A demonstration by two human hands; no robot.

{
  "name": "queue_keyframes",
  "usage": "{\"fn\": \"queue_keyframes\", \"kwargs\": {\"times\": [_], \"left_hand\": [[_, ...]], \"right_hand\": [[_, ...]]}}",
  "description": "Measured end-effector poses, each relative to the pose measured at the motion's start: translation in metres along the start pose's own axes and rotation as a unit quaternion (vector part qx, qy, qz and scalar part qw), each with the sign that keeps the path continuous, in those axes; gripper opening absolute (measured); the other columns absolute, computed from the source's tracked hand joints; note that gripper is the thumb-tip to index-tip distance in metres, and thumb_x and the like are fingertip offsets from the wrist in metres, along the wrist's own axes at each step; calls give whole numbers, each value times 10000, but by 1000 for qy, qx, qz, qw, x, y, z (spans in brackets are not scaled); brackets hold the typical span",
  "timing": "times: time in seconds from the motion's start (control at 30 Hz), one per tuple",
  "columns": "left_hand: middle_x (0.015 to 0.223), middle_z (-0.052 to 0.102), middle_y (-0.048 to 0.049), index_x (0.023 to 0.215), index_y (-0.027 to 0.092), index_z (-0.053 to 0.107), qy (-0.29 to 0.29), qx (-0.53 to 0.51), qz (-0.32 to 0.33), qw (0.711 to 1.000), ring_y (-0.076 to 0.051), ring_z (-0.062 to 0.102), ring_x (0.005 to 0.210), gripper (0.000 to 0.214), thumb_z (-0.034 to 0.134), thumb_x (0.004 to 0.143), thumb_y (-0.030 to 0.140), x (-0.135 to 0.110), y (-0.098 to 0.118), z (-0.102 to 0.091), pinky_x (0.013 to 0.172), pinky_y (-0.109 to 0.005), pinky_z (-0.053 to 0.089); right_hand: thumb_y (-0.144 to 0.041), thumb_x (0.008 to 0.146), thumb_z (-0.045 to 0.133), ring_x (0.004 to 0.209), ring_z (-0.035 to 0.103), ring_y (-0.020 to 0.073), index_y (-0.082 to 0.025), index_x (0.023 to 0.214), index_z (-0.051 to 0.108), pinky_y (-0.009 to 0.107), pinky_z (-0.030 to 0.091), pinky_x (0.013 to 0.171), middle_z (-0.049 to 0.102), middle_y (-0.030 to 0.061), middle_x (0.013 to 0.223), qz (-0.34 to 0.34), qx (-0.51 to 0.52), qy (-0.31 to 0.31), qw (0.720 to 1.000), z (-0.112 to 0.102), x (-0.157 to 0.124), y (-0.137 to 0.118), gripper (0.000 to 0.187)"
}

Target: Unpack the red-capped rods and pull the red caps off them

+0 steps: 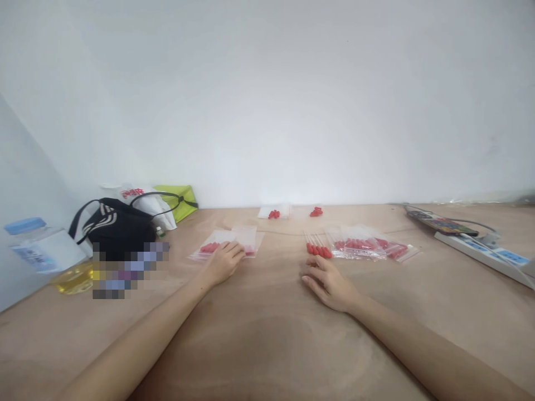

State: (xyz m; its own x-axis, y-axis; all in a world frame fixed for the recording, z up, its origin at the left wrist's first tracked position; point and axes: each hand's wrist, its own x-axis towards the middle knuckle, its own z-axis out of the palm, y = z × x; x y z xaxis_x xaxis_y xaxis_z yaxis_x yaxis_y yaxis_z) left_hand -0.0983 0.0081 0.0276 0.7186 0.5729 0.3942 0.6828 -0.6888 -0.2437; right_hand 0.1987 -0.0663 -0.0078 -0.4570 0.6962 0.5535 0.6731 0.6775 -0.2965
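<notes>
My left hand [228,259] lies palm down on clear zip bags [240,236] with red pieces [209,247] in them; its fingers are stretched out and cover part of the bags. On the table, my right hand [328,282] rests with loosely bent, parted fingers and nothing in them. Just beyond its fingertips is a row of several thin pale sticks with red ends [319,250], the red ends towards me. To the right of the row, more clear zip bags [359,243] overlap, filled with similar red pieces.
Two small groups of red pieces, one on a bag [274,214] and one further right [316,211], lie by the wall. A black bag [112,228], a bottle of yellow liquid [75,278] and a green bag [181,200] stand left. At right are a power strip [480,253] and a phone [447,224].
</notes>
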Motion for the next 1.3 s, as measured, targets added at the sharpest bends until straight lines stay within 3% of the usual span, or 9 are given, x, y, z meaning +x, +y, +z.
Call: {"fn": "queue_keyframes", "kwargs": {"times": [0.13,0.3,0.43,0.53,0.63,0.8,0.9,1.3], "left_hand": [[825,587,-53,739,186,593,66,-122,-55,989,-176,509,815,194,422,823,220,17,43,-12,755,-327,388],[809,576,-32,659,192,589,47,-234,-99,966,-167,518,797,151,501,766,251,37,97,-6,739,-312,398],[717,568,-20,622,189,586,20,-302,-162,939,-159,526,732,179,501,760,263,45,119,9,653,-284,424],[780,588,-26,703,190,593,22,-329,-145,933,-163,529,767,96,534,737,257,42,123,9,696,-291,432],[822,596,-31,751,190,581,25,-344,-118,931,-162,534,787,71,547,731,249,34,121,3,714,-291,436],[819,620,-26,679,190,577,19,-369,-132,920,-150,554,772,130,494,774,220,28,114,2,687,-281,448],[836,630,-25,666,187,580,31,-375,-128,918,-152,560,811,142,489,776,199,30,114,5,728,-287,444],[766,637,-29,620,171,568,65,-385,-126,912,-148,579,764,136,509,741,158,32,120,3,664,-262,449]], "right_hand": [[-275,831,404,852,522,177,-188,824,585,339,427,763,554,80,920,0,-22,4,1000,-1,1,0,201],[-296,801,455,872,525,197,-186,1001,533,359,417,772,574,85,911,17,-21,18,999,-1,1,0,241],[-259,790,467,890,525,181,-193,1065,496,331,438,775,551,88,973,8,36,26,999,1,1,2,285],[-204,812,419,774,542,141,-187,877,573,280,462,707,549,68,868,6,55,25,998,5,1,4,169],[-200,813,422,735,533,139,-186,755,589,272,460,665,549,58,809,10,38,25,999,7,1,7,178],[-203,794,461,762,517,159,-195,805,599,298,432,679,563,56,820,-2,-12,39,999,6,0,7,139],[-184,796,451,780,501,162,-200,887,590,301,412,694,566,60,848,-43,-43,53,997,4,0,4,167],[-124,754,495,707,440,140,-200,718,612,280,346,636,574,38,793,-157,-79,123,977,3,5,0,144]]}}
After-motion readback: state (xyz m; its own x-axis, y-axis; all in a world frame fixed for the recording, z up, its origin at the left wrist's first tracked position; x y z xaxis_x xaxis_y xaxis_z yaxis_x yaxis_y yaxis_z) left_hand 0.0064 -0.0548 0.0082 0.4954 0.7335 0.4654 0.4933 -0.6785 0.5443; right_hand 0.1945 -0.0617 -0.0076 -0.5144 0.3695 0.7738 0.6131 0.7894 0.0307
